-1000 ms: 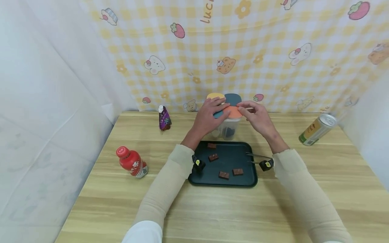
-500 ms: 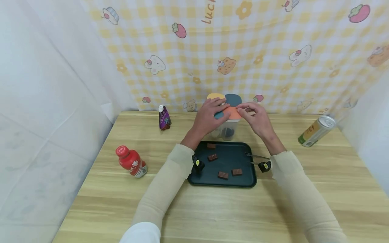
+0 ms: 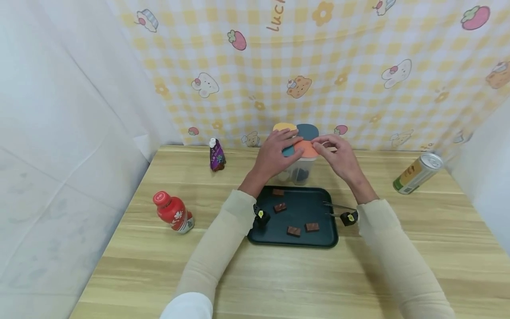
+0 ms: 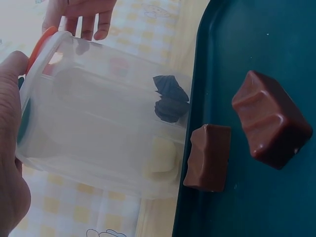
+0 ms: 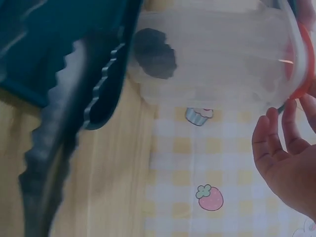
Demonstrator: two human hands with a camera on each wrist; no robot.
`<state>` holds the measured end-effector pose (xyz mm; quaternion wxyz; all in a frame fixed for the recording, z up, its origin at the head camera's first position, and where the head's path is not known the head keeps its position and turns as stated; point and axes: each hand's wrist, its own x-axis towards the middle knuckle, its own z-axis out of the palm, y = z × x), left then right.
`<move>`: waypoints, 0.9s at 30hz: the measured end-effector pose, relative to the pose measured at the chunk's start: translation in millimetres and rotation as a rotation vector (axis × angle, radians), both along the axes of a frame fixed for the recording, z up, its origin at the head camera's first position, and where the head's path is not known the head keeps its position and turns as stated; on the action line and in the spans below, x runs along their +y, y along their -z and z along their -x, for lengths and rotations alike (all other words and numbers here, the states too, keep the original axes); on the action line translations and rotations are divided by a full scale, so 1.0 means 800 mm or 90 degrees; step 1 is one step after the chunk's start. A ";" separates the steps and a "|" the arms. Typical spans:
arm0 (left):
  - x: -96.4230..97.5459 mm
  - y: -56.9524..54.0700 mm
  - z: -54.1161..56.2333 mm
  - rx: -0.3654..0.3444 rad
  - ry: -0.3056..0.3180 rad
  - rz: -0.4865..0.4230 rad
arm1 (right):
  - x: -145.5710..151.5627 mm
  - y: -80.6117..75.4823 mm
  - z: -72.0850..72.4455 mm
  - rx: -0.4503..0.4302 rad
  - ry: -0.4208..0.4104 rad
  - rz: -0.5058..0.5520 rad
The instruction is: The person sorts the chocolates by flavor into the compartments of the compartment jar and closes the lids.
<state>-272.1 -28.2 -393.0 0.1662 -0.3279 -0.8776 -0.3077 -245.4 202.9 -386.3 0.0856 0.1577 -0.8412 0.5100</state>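
Observation:
A clear plastic container (image 4: 98,113) with yellow, blue and orange lids stands behind the dark green tray (image 3: 303,241). A dark wrapped piece (image 5: 155,53) and a pale piece (image 4: 161,157) lie in its bottom. My left hand (image 3: 272,153) rests across the lids with its fingers extended. With thumb and forefinger, my right hand (image 3: 338,155) pinches the outer edge of the orange lid (image 3: 306,149); its other fingers are bent beside the container. The orange lid looks slightly raised in the left wrist view. My left hand hides part of the lids.
Several chocolate pieces (image 3: 294,231) lie on the tray. Metal tongs (image 5: 64,123) rest at its right edge. A red bottle (image 3: 174,212) and a purple pouch (image 3: 217,155) stand at left, a can (image 3: 418,173) at right. A patterned curtain (image 3: 255,66) hangs behind.
The head view has shifted slightly. Both hands stay at the container's lids, with the right thumb and forefinger still at the orange lid's edge.

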 end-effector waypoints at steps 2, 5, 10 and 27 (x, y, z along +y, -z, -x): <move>-0.001 0.000 0.001 -0.003 -0.002 -0.001 | 0.001 -0.001 0.003 -0.001 -0.008 0.000; -0.002 0.000 0.001 -0.016 -0.003 -0.007 | 0.003 -0.001 0.011 0.000 0.003 0.012; -0.001 -0.001 0.000 -0.031 0.001 -0.010 | 0.002 -0.003 0.029 -0.025 0.026 0.031; -0.010 -0.010 0.000 -0.028 0.007 0.076 | -0.009 -0.023 0.076 -0.202 -0.049 -0.034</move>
